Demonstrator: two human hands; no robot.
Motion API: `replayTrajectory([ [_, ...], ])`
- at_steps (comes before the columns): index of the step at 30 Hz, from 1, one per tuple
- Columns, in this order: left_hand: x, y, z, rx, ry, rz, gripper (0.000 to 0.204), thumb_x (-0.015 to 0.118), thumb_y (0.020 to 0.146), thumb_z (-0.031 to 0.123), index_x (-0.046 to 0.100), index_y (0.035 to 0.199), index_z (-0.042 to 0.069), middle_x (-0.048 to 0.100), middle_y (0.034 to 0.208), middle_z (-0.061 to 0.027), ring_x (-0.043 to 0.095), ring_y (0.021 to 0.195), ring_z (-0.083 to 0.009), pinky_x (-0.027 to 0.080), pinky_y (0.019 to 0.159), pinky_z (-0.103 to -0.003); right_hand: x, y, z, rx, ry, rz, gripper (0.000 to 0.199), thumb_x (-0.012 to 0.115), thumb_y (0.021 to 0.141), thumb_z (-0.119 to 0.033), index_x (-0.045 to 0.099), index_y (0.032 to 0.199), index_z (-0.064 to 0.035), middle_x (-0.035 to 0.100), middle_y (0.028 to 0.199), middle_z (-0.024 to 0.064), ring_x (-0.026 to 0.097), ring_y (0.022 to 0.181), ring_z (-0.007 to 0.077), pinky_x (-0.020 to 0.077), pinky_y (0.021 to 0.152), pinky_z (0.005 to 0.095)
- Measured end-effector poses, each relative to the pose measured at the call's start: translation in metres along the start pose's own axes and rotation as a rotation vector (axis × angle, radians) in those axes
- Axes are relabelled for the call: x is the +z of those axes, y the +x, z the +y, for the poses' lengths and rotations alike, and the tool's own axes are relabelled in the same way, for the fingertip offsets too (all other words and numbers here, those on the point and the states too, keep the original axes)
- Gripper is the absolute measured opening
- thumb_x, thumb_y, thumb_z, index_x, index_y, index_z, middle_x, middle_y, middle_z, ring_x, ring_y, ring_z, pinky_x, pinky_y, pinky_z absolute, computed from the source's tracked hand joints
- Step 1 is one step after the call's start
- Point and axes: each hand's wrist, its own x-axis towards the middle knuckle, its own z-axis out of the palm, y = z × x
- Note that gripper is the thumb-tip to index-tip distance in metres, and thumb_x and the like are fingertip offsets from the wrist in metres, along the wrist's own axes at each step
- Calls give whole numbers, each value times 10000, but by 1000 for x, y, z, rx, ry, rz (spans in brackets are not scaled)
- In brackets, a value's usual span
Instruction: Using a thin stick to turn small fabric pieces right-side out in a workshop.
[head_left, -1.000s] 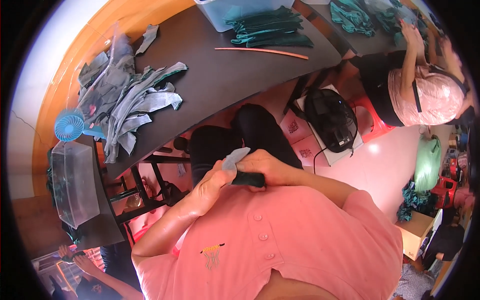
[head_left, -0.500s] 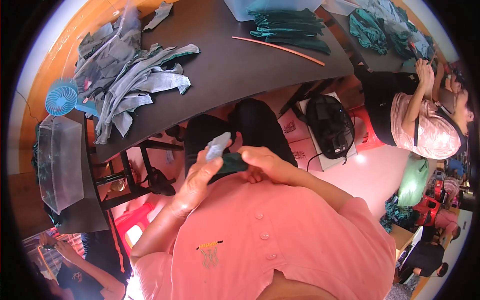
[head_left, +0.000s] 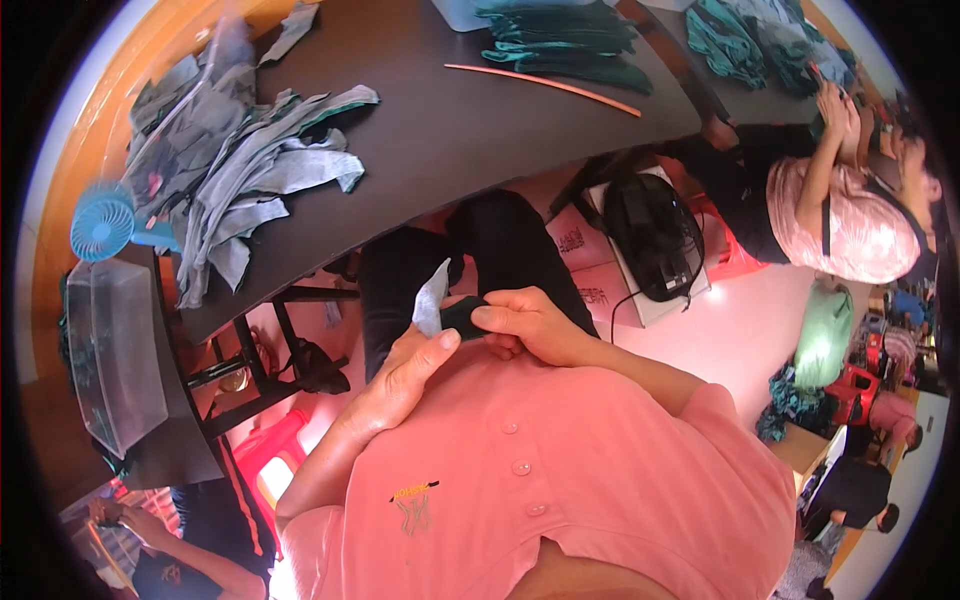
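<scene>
Our left hand (head_left: 405, 375) grips a grey-and-dark-green fabric strip (head_left: 461, 318) | our right hand (head_left: 530, 326) pinches its dark-green end | near our pink buttoned shirt (head_left: 610, 450)

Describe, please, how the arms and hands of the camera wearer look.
The left hand and the right hand are bare, without gloves. The forearms are also uncovered, with no watch or bracelet visible on them. The short salmon-pink fabric sleeves match the buttoned shirt.
</scene>
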Motion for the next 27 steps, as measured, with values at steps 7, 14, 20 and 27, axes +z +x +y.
replayTrajectory([
  [7, 2, 5, 20, -100, -5, -155, 630, 467, 967, 450, 426, 1379, -24, 445, 1397, -149, 372, 1330, -250, 226, 1130, -360, -3, -6, -8, 171, 454, -122, 240, 665, 837, -117, 499, 675, -60, 397, 548, 2, 413, 481, 123, 331, 465, 302],
  [14, -9, 9, 4, -187, -93, -435, 537, 535, 943, 161, 390, 1436, 5, 430, 1444, -136, 396, 1337, -215, 267, 1121, -321, -7, -19, -3, 102, 583, 32, 140, 610, 723, -47, 480, 672, -56, 335, 528, 18, 375, 452, 161, 301, 456, 305],
  [20, -10, 10, -12, 238, 695, -282, 550, 534, 957, 298, 401, 1434, 59, 326, 1490, -211, 339, 1364, -370, 273, 1113, -437, -9, -13, 5, 96, 580, 29, 199, 602, 723, -41, 433, 624, -73, 316, 533, 13, 337, 456, 145, 307, 460, 300],
  [27, -9, 16, -30, 435, 515, -65, 409, 635, 903, 323, 603, 1163, 10, 541, 1198, -241, 564, 989, -348, 451, 846, -409, -17, -6, -3, -226, -273, 215, 29, 592, 810, -31, 583, 784, -23, 533, 658, 40, 492, 584, 110, 408, 555, 263],
])
